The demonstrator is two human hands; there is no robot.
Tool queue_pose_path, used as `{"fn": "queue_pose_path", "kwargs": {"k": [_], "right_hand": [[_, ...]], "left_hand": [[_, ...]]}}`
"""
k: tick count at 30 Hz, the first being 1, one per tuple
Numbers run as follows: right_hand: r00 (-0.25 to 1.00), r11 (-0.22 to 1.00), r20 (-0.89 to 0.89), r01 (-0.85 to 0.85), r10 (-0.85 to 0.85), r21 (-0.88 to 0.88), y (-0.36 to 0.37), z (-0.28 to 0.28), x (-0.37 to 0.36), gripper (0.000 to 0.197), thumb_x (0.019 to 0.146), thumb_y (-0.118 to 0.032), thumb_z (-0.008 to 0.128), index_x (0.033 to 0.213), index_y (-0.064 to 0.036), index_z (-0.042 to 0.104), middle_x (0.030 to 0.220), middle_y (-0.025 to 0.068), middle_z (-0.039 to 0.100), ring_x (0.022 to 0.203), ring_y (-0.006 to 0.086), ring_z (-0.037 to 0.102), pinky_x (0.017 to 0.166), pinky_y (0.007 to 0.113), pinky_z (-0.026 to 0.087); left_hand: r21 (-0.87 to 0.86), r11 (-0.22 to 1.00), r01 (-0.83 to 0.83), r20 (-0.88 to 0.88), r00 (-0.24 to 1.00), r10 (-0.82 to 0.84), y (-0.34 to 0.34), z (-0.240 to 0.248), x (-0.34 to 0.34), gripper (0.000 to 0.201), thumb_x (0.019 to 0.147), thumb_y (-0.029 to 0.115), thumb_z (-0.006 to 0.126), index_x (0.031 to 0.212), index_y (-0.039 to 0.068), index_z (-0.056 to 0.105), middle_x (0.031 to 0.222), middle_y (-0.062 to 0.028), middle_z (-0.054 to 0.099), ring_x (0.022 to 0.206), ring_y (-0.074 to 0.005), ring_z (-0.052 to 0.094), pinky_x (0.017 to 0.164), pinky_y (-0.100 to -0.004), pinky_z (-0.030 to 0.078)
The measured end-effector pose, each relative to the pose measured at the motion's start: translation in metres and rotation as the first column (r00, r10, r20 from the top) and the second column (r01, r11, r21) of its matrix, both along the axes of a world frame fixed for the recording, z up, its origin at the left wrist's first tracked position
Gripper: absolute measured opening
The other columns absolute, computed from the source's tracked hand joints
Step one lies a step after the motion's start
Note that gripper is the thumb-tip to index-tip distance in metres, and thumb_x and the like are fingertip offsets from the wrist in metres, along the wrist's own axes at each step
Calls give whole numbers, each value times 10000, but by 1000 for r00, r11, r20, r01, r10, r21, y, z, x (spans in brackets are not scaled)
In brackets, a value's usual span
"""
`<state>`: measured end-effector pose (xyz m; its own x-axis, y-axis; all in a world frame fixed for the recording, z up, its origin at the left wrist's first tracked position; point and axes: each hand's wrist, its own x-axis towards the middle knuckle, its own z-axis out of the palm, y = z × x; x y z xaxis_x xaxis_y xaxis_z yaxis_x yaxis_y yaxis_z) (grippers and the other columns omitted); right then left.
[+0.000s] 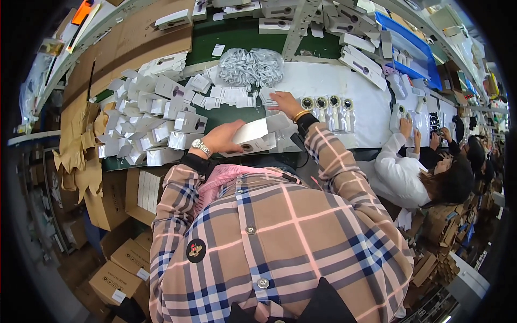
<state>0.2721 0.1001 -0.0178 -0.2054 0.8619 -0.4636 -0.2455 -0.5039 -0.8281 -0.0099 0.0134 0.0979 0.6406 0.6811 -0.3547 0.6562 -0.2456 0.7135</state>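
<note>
My left hand (223, 137) is closed around a small white carton (252, 135) with an open flap, held low over the table's near edge. Above it my right hand (286, 104) reaches over the table, its fingertips together on a small white leaflet (266, 97). More leaflets (232, 96) lie spread to the left of that hand. Behind them sits a heap of bundled white cables (250, 67). To the right, several round-headed devices in clear bags (335, 114) lie in a row on a white sheet (371, 129).
Many open white cartons (156, 116) are piled at the left. A metal shelf post (301, 29) rises at the back, near closed cartons (366, 64) and a blue tray (417, 48). A co-worker in white (398, 169) sits at the right. Brown shipping boxes (121, 269) stand below left.
</note>
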Motion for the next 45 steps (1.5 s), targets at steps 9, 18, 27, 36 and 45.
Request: {"fn": "queue_pose_path", "kwargs": {"k": [9, 18, 27, 36, 45], "right_hand": [[718, 941, 659, -16, -223, 337, -32, -19, 40, 222, 943, -189, 715, 1001, 25, 713, 708, 72, 670, 657, 169, 690, 610, 310, 568], [382, 840, 753, 153, -536, 521, -100, 0, 114, 221, 875, -199, 774, 965, 3, 761, 812, 155, 749, 708, 261, 728, 681, 373, 558], [235, 930, 900, 65, -367, 362, -106, -29, 84, 241, 862, -241, 764, 943, -14, 771, 836, 167, 741, 788, 348, 721, 731, 423, 561], [178, 916, 913, -103, -368, 389, -99, -31, 86, 172, 865, -208, 751, 882, -37, 744, 862, 159, 693, 835, 362, 670, 736, 464, 533], [389, 728, 794, -341, -467, 595, -40, -17, 33, 190, 877, -236, 749, 926, -54, 727, 947, 156, 696, 925, 379, 662, 787, 472, 527]], "left_hand": [[12, 990, -140, -76, 987, 141, -17, 22, -34, 758, 711, 218, 897, 1335, 45, 504, 1150, -248, 671, 1067, -440, 648, 903, -433, 524], [8, 972, -235, 4, 972, 235, -22, 26, -50, 762, 716, 203, 910, 1339, 43, 502, 1117, -210, 680, 1027, -372, 676, 894, -403, 530], [56, 969, -240, 10, 971, 240, -19, 29, -46, 749, 718, 194, 913, 1326, 38, 504, 1096, -215, 687, 976, -370, 685, 863, -403, 544], [15, 946, -324, -19, 946, 325, -21, 28, -57, 746, 716, 191, 913, 1321, 45, 501, 1087, -226, 686, 987, -386, 684, 863, -412, 543], [29, 934, -357, -23, 933, 358, -33, 30, -58, 717, 708, 207, 902, 1288, 41, 514, 1089, -234, 672, 1057, -449, 645, 887, -457, 530]]}}
